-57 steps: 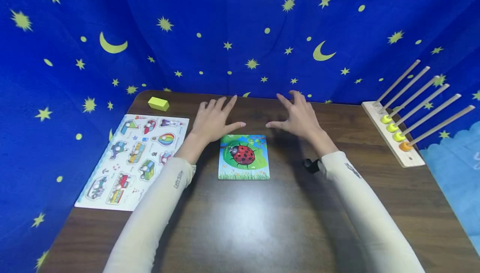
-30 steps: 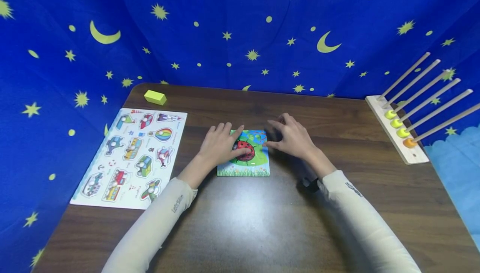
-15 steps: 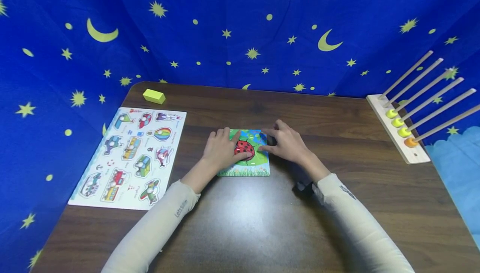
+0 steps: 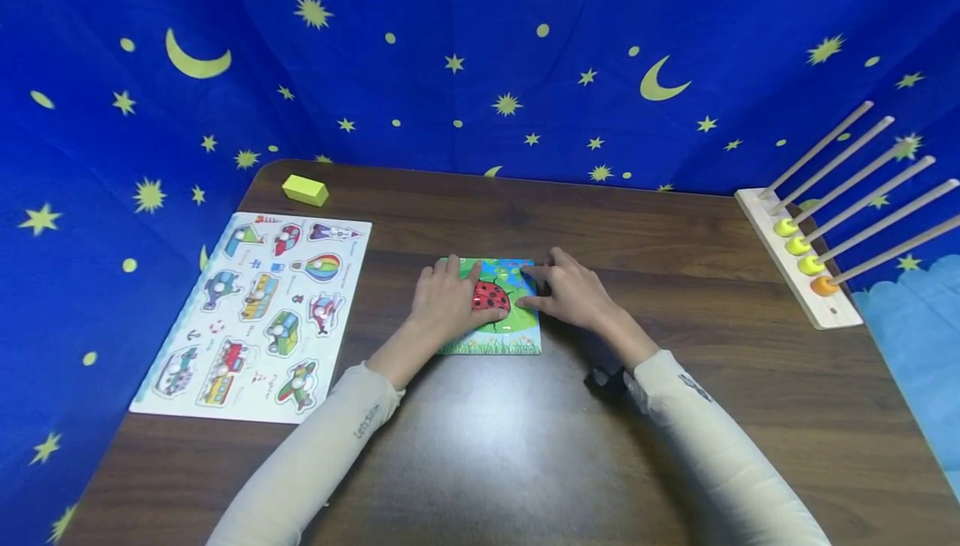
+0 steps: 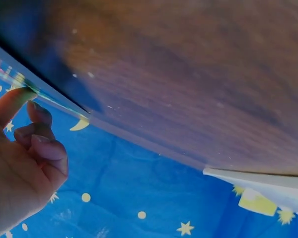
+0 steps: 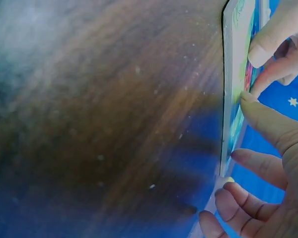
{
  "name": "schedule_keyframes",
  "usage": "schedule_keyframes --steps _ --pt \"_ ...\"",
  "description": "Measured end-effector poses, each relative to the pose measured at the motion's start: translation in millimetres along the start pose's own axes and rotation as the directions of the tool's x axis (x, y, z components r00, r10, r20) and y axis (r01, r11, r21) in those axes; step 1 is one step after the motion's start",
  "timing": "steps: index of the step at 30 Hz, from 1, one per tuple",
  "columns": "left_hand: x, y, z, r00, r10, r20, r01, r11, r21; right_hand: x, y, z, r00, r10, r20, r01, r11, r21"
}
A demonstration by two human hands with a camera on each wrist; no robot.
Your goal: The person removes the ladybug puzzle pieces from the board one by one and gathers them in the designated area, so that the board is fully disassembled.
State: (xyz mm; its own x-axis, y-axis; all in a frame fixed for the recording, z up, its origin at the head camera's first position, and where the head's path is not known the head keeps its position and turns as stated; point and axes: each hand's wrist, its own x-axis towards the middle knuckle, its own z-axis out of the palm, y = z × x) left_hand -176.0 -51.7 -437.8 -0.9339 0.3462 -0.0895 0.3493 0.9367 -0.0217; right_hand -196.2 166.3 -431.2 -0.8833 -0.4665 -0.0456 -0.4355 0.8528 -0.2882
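A flat square ladybug puzzle lies on the table, with a red spotted ladybug on a green leaf. My left hand covers its left side, the thumb reaching onto the ladybug and the index finger on the upper part. From the right, my right hand touches the puzzle's right part with thumb and index fingertip. The right wrist view shows both thumbs on the puzzle face, the right hand's other fingers loosely bent off its edge. In the left wrist view the left index finger touches the board while other fingers bend inward.
A white vehicle peg puzzle board lies at the left, with a yellow block behind it. A wooden peg rack with several tilted rods and a few rings stands at the right. A blue starry curtain backs the table.
Both hands have come down and toward me from beyond the puzzle onto its face. The right hand has moved left onto the puzzle's edge; over the last half second little changed.
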Motion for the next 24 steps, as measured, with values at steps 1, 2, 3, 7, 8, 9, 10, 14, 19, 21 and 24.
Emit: schedule_keyframes --steps 1,2,3,7,8,9,10,14,19,21,24 --pt "0.6 -0.1 -0.7 1.0 -0.004 0.004 0.005 1.0 -0.012 0.4 -0.2 -0.1 1.0 0.002 0.002 -0.002 1.0 -0.003" --pt "1.3 -0.2 -1.5 1.0 -0.008 0.01 0.009 1.0 -0.021 0.8 -0.3 -0.2 1.0 0.004 0.004 -0.004 1.0 -0.006" --pt "1.8 -0.3 -2.4 1.0 -0.012 0.017 0.012 0.999 -0.03 1.0 -0.6 -0.5 1.0 0.005 0.006 -0.005 1.0 -0.009" --pt "4.1 0.1 -5.8 0.999 -0.021 0.047 0.024 0.998 -0.063 1.6 -1.9 -1.8 1.0 0.005 0.016 -0.004 1.0 -0.017" --pt "4.6 0.3 -6.5 0.998 -0.023 0.052 0.026 0.997 -0.069 1.8 -2.2 -2.1 1.0 0.001 0.019 -0.001 1.0 -0.018" --pt "5.2 0.6 -7.0 0.998 -0.025 0.058 0.029 0.997 -0.074 2.1 -2.7 -2.6 1.0 -0.003 0.022 0.004 1.0 -0.019" --pt "5.8 1.2 -7.3 0.998 -0.026 0.062 0.03 0.996 -0.079 2.2 -3.1 -2.7 1.0 -0.008 0.025 0.009 1.0 -0.02" --pt "8.1 3.8 -7.4 0.998 -0.032 0.059 0.037 0.995 -0.096 4.1 -4.4 -3.3 0.999 -0.029 0.034 0.03 0.999 -0.026" --pt "9.7 5.7 -5.3 0.998 -0.049 0.04 0.052 0.995 -0.087 7.4 -5.2 -2.2 0.999 -0.031 0.036 0.032 0.999 -0.026" --pt "9.8 6.0 -3.9 0.998 -0.054 0.037 0.057 0.995 -0.079 8.0 -5.4 -1.3 0.999 -0.02 0.035 0.021 1.0 -0.016" --pt "9.9 6.6 -2.5 0.998 -0.053 0.028 0.055 0.996 -0.069 8.1 -6.3 -0.5 1.0 -0.003 0.022 0.004 1.0 -0.011"
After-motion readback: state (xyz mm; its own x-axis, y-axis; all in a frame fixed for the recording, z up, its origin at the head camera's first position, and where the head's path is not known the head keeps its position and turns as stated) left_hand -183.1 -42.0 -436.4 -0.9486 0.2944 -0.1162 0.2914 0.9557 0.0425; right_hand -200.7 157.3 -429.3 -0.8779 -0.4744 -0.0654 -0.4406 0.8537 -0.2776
